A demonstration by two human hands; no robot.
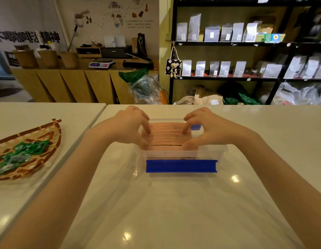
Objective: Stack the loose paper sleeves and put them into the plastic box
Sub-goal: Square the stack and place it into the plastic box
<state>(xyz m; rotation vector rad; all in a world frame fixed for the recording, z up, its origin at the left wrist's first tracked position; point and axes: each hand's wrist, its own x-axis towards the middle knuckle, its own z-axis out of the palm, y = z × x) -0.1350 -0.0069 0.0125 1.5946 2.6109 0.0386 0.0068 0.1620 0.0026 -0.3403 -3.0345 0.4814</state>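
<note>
- Clear plastic box (212, 153) on the pale surface (174, 203), straight ahead in the middle, with a blue clip (181, 166) along its near edge and a second blue clip (195, 127) at the far right corner.
- Paper sleeves (166, 134) stacked in a tight row inside the box, standing on edge – brown tops showing, fanned a little toward the far wall.
- Left hand (128, 127) at the left end of the stack, fingers (147, 129) curled down onto the sleeve tops, thumb low at the near left corner; pressing on the stack rather than closed around it.
- Right hand (208, 128) mirrored at the right end, fingers (185, 129) bent onto the sleeve tops, thumb down by the near wall – likewise touching, not wrapped round.
- Both forearms angled in from the lower corners, leaving the wide stretch of surface between them bare.
- Seam between two surface slabs running from the far middle toward the near left, just left of the left forearm.
- Woven basket (48, 139) holding green wrapped sweets (23, 155) on the left slab, well apart from the box.
- Far edge of the surface just beyond the box; shelves with bags (227, 33) behind, across a gap.
</note>
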